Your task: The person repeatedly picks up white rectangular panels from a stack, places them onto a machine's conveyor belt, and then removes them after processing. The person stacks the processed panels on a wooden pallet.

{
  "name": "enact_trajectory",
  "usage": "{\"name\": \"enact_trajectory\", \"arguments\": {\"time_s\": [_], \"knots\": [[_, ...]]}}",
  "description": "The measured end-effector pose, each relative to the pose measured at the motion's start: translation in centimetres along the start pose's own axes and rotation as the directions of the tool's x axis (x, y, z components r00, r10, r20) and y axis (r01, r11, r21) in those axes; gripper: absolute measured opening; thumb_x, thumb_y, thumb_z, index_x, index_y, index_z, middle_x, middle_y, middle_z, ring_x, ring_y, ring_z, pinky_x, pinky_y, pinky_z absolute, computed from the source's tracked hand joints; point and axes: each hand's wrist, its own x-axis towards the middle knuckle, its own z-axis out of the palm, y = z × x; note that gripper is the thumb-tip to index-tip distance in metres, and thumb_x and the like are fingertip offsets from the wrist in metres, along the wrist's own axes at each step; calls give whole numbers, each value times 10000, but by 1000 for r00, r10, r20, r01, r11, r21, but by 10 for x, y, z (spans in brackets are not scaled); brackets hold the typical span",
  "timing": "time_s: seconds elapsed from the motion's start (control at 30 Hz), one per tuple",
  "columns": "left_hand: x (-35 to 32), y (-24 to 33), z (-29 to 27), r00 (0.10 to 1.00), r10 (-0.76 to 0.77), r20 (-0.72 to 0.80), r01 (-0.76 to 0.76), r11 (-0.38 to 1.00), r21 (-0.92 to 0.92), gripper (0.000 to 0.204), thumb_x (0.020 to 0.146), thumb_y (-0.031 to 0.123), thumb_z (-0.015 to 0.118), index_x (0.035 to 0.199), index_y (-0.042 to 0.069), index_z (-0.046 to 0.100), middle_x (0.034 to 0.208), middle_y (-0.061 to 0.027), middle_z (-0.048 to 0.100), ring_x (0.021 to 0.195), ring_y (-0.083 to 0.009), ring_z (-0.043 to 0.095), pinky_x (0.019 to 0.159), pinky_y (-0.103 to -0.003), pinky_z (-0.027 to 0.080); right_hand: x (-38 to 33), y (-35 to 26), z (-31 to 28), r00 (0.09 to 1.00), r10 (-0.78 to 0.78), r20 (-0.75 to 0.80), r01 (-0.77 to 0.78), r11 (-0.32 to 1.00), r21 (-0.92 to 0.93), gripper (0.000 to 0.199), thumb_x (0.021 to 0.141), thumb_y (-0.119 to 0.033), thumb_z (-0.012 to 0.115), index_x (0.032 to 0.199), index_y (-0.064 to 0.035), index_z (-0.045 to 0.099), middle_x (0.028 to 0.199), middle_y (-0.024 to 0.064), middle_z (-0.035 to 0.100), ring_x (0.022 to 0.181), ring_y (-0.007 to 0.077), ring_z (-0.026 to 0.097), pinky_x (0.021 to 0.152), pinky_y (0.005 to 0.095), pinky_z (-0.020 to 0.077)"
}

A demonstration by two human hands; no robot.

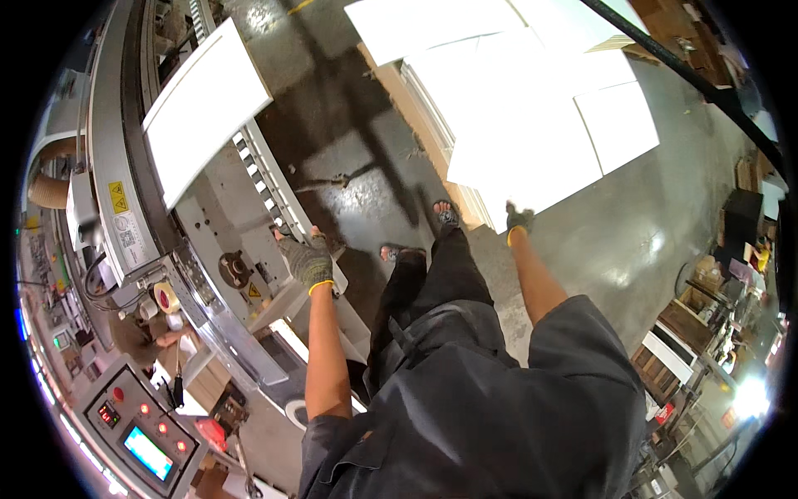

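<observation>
A dark gray shirt [490, 407] fills the bottom middle, closest to us. Black pants [449, 270] come out above it, and the feet wear dark sandals [447, 216].

The left hand [307, 259] is in the middle, a bit to the left. It wears a gray glove with a yellow edge. Its thumb and pointing finger are spread apart, with bare tips. It is at the low end of a long rail [262, 179], but I cannot tell if it touches it.

The right hand [520, 219], right of the middle, wears the same kind of glove. It is at the bottom corner of a pile of big white boards [532, 125]. I cannot tell if its fingers are together or holding on.

The pile is in the upper middle and right, with a brown edge along its left side. It sits over the gray floor [598, 220].

A big gray machine [125, 224] runs down the left. One more white board [212, 104] lies on it, upper left. A control box [137, 428] with red lights is at the lower left. Far off, a bright lamp [751, 397] shines at the lower right.
</observation>
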Motion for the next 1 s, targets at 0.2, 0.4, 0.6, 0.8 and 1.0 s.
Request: {"name": "enact_trajectory", "arguments": {"time_s": [0.2,0.4,0.6,0.8,1.0], "knots": [[11,9,5,996,89,-17,-86,986,141,831,864,422,662,1436,-65,308,1455,-266,380,1366,-380,357,1127,-413,290,84,-15,-19,982,142,-125,-133,988,80,938,692,-573,786,1283,68,443,1254,265,532,1160,388,548,957,482,476],[5,-24,19,998,59,-38,-55,994,91,792,833,319,685,1426,-59,320,1456,-258,367,1378,-384,325,1151,-414,258,136,6,7,979,-29,202,-49,928,369,721,890,-323,688,1391,55,332,1077,163,689,971,253,664,902,370,512],[11,40,13,967,160,-197,-37,857,514,885,857,424,597,1470,-74,196,1507,-294,257,1423,-445,201,1155,-562,169,209,70,-20,882,113,457,-337,829,446,488,925,-503,582,1241,-130,574,1257,13,579,901,162,582,658,271,515],[-111,128,98,981,-148,-130,138,987,-80,882,866,464,608,1425,-111,239,1444,-331,317,1360,-469,303,1142,-489,237,144,54,-53,859,-82,505,-226,825,518,611,959,-558,489,1346,-85,502,1281,46,555,811,161,595,535,226,475],[-176,188,252,653,-109,749,745,268,-611,760,906,690,429,1227,7,520,1064,-99,604,1003,-221,533,855,-328,447,-3,30,-68,683,-166,711,-371,760,533,569,985,-609,353,1155,-108,562,991,23,584,826,169,546,649,313,438]]}}
